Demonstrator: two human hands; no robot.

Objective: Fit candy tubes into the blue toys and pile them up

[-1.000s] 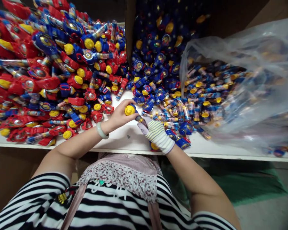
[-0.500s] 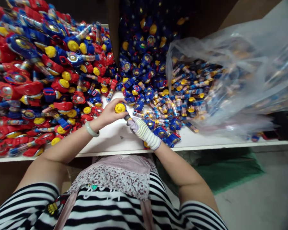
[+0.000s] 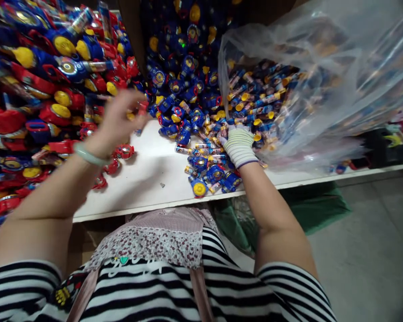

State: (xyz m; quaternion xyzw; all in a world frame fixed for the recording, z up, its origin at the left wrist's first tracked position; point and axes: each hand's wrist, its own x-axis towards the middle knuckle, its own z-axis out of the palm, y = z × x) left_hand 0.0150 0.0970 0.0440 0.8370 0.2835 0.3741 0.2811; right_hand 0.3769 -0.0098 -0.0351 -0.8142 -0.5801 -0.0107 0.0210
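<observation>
Blurred at centre left, the left hand (image 3: 116,118) hangs over the red toy pile (image 3: 27,112) with fingers spread, gripping nothing visible; the gloved right hand (image 3: 239,144) digs curled into tubes (image 3: 201,148) at the bag (image 3: 305,80) mouth, grip hidden; its forearm could sweep the blue toys (image 3: 199,188) off the table (image 3: 144,179) edge
</observation>
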